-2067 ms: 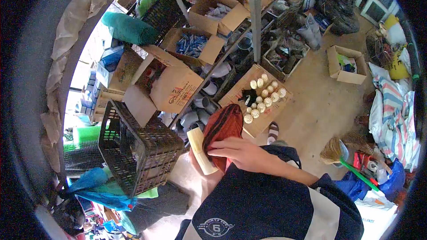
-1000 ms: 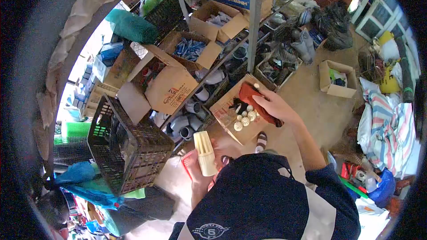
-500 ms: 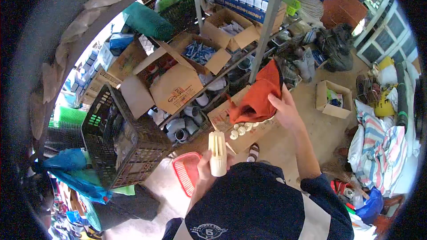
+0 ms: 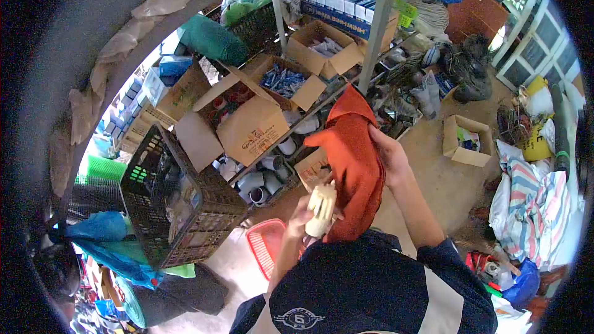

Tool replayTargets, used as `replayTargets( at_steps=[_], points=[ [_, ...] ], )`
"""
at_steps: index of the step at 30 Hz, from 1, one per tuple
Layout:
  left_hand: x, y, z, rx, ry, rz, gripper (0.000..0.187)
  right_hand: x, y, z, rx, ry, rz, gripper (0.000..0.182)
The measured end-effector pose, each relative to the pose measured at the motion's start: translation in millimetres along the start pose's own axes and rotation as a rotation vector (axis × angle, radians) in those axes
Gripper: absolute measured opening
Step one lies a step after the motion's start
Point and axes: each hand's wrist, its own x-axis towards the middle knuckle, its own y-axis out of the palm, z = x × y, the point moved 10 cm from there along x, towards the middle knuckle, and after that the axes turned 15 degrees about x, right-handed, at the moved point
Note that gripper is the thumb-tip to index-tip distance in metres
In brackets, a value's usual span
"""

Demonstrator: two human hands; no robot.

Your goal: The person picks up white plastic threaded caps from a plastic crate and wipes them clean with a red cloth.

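My left hand (image 4: 300,218) is closed around a cream slotted plastic fitting (image 4: 322,210), held upright with a slight tilt in front of my chest. My right hand (image 4: 392,156) grips the side of a limp orange-red cloth piece (image 4: 354,164), thumb on top and the other fingers behind it. The cloth hangs down towards my shirt, and its lower part lies right beside the fitting. Whether the two touch is hard to tell. Part of a cardboard piece (image 4: 309,170) shows behind the cloth.
A red plastic basket (image 4: 267,244) stands on the floor at my left, near a black crate (image 4: 204,216). Ahead, a shelf holds open cartons (image 4: 253,139) and grey pipe fittings (image 4: 260,195). A small carton (image 4: 467,154) and striped sacks (image 4: 532,210) lie at the right.
The orange-red cloth has swung down and left, now hanging lengthwise over the small cream pieces seen before. My left hand has raised the fitting slightly to the right and tilted it.
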Motion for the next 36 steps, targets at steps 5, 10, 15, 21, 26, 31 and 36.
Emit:
replayTargets(
  at_steps=[5,10,15,21,26,31,36],
  points=[
    [8.9,7.0,18.1,-0.573,0.135,0.293,0.097,-4.9,-13.5,-11.6,0.212,0.089,-0.039,0.04],
    [61.8,14.7,-34.9,-0.766,0.279,0.518,0.096,-22.7,9.2,-11.2,0.1,-0.022,-0.156,0.041],
    [103.1,-42.8,30.7,-0.751,0.223,0.244,0.101,-14.5,3.1,-11.6,0.255,0.066,-0.042,0.04],
    [89.6,-54.5,83.6,-0.612,0.087,0.358,0.098,-9.5,15.6,6.5,0.385,0.021,-0.07,0.038],
    [51.8,16.2,6.8,-0.263,-0.115,0.38,0.09,14.0,-27.1,27.8,0.166,-0.01,-0.098,0.036],
    [33.4,-26.7,-3.9,0.258,-0.204,0.17,0.085,22.0,-100.3,24.9,-0.019,0.16,-0.132,0.035],
    [17.9,-34.5,-13.3,0.311,-0.264,0.181,0.08,22.8,-120.4,20.8,-0.186,0.235,-0.154,0.033]
  ],
)
